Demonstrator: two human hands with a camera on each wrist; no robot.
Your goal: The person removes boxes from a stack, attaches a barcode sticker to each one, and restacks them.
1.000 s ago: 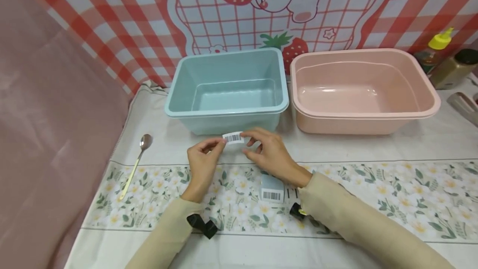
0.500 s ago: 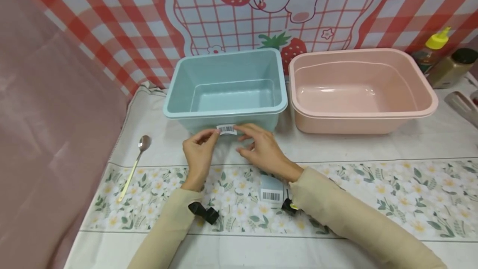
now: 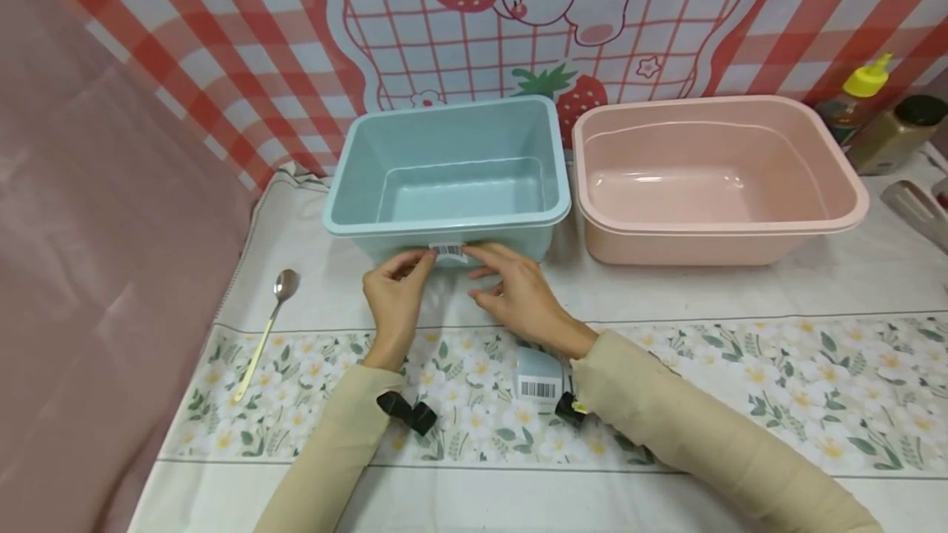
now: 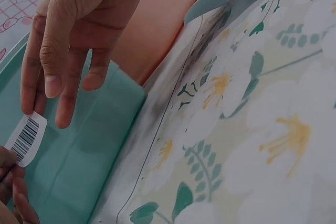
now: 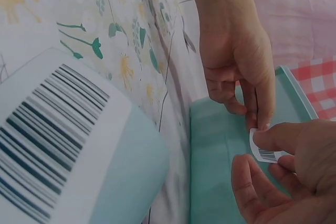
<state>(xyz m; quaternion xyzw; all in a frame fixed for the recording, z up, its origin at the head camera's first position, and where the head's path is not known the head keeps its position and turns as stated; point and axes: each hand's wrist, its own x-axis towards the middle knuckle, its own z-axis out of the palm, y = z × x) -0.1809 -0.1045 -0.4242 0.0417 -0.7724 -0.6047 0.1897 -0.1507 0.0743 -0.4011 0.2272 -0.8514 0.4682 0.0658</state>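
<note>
In the head view, my left hand (image 3: 396, 298) pinches the left end of a small white barcode sticker (image 3: 448, 251) between thumb and finger. My right hand (image 3: 526, 294) touches the sticker's right end with a fingertip; its thumb stands apart and the fingers are fairly straight. The sticker overlaps the front wall of the blue plastic basin (image 3: 444, 227), just under the rim. In the left wrist view, the sticker (image 4: 27, 139) stretches between both hands. Below my right wrist lies a curled light blue strip (image 3: 539, 360) bearing another barcode sticker (image 5: 52, 135).
A pink basin (image 3: 726, 229) stands right of the blue one. A spoon (image 3: 272, 319) lies at the left. Farther right are a yellow-capped bottle (image 3: 862, 85), a black-lidded jar (image 3: 899, 134) and a metal utensil (image 3: 914, 208). A floral cloth (image 3: 778, 385) covers the table.
Both hands have carried the sticker forward and slightly left, from in front of the blue basin up to its front wall. In the last half second it has moved only a little farther.
</note>
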